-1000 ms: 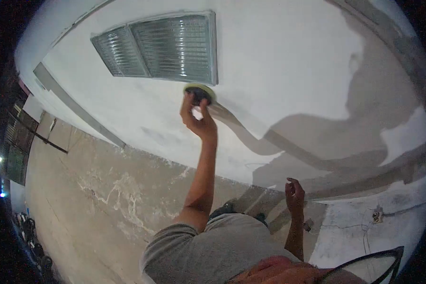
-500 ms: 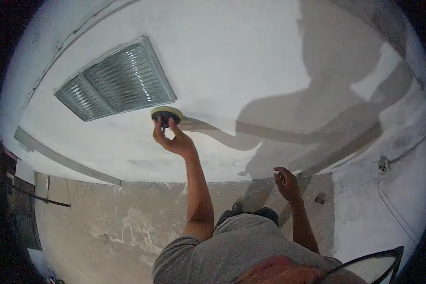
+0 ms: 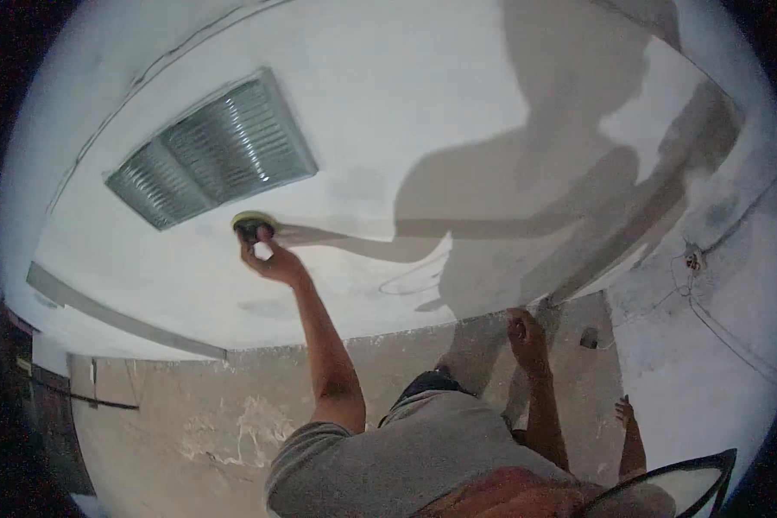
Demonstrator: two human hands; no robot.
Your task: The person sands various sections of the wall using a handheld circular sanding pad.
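My left hand is closed round the back of a round black sanding pad with a yellow-green rim. The pad lies against the white wall, just under the ribbed glass window. Lower down on the right, my right hand hangs in front of the wall's bottom edge, fingers loosely bent, with nothing visible in it. Its shadow and my body's shadow cover much of the wall.
Stained brown floor runs along the wall's base. A small wall box with wires is at the right, a dark object below it. Another hand with a forearm shows at lower right; whose it is cannot be seen.
My left hand has slid the sanding pad leftward and slightly down along the wall. The view has tilted a little. The other forearm has come into sight at lower right.
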